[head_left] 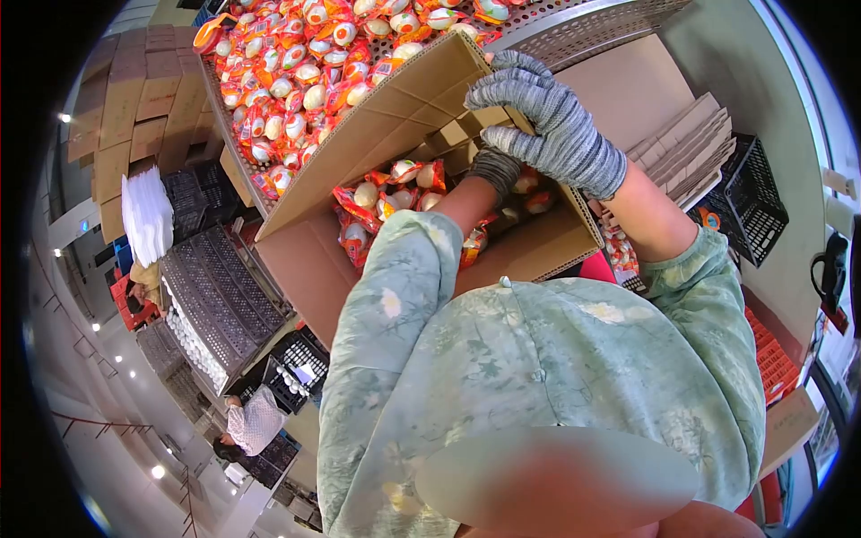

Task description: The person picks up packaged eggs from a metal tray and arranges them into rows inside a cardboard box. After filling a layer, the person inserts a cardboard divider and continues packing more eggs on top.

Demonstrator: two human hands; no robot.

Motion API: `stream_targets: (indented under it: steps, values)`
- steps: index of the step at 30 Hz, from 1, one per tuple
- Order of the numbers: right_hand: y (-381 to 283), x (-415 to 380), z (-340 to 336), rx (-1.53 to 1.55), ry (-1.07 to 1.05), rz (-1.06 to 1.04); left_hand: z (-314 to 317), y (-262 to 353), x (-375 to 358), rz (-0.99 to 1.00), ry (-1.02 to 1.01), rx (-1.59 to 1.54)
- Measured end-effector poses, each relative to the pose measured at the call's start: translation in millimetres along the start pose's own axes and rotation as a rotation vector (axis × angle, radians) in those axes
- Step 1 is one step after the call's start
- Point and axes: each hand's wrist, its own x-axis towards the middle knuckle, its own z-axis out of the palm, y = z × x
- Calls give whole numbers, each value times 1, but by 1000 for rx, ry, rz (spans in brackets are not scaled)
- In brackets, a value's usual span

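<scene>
An open cardboard box stands in front of me, with red-and-clear wrapped eggs inside. My left hand, in a grey knit glove, reaches down into the box; its fingers are hidden, so what it holds cannot be seen. At the box's upper right edge is my right hand, gloved in grey too, with its fingers bent over the cardboard rim. Beyond the box, a perforated metal tray bears a large heap of wrapped eggs.
Flattened cardboard and a black crate are at the right. Stacked cartons, white sheets and grey trays fill the left. Another person is at the lower left; a further person is behind the trays.
</scene>
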Motion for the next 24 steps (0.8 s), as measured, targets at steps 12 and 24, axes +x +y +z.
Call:
stream_targets:
  steps: [12, 24]
  values:
    - [-3, 1, -1, -16, -15, 22, -4, 7, -7, -14, -37, -14]
    - [-1, -1, -3, -1, 2, -23, -88, -59, -67, -426, -240, 152]
